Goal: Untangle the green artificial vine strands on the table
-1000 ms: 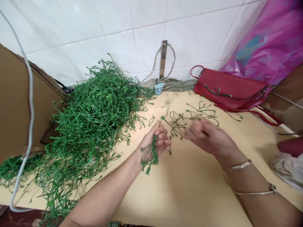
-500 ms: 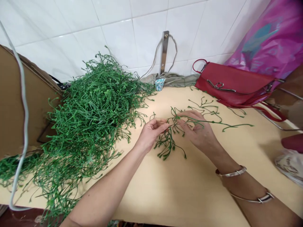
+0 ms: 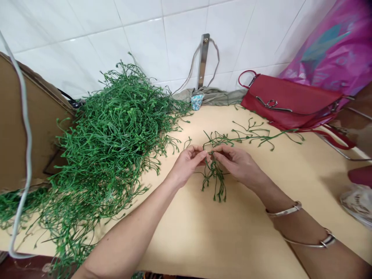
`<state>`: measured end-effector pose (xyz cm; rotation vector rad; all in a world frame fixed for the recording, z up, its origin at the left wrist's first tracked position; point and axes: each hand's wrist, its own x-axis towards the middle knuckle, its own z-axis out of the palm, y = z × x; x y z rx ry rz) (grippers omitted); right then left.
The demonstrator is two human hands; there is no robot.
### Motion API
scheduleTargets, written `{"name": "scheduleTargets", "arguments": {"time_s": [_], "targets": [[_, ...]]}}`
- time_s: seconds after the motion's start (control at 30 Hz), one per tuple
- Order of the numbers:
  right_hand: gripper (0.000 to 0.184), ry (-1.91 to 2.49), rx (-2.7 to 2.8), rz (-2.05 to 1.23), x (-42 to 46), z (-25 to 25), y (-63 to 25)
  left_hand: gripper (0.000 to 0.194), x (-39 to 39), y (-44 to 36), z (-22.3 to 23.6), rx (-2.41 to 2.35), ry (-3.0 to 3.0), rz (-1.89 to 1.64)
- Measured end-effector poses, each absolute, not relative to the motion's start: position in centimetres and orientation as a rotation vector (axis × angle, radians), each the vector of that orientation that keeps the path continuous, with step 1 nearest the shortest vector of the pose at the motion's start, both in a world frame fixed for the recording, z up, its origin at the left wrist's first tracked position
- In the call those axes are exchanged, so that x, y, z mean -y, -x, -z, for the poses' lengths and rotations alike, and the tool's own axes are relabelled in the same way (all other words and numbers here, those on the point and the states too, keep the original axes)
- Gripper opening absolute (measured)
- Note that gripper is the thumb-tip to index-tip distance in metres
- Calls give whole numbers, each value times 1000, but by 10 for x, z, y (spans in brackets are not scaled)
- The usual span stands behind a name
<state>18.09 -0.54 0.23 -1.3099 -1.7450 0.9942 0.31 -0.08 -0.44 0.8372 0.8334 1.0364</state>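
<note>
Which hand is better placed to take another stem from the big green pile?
Left hand, probably: it is nearer the green pile, while the right hand would have to reach past the left. Both hands are at the small bunch of stems, so the left may need freeing first.

This seems to be a handwork corner in a home or a small workshop; the view is too narrow to tell which. A pale table has its far edge by a white tiled wall, with green stems heaped along its left side beside a cardboard box and a red handbag near its far right corner.
</note>
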Motion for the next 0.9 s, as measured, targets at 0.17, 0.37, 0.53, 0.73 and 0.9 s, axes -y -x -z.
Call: {"name": "scheduleTargets", "arguments": {"time_s": [0.17, 0.37, 0.53, 0.73, 0.9], "targets": [[25, 1391, 1823, -718, 5, 5, -182, 55, 2, -3, 4, -886, -746, -973], [27, 1407, 1782, -828, 11, -7, -174, 47, 2, -4, 8, -883, -764, -982], [22, 1323, 1771, -617, 9, -2, -171, 47, 3, -5, 9, -879, -757, -1043], [19, 1216, 2016, -277, 7, 1, -171, 42, 4, -6, 6, -909, -772, -1037], [14, 1330, 1870, -387, 10, -4, -167, 40, 9, -11, 2, -809, -734, -993]]}}
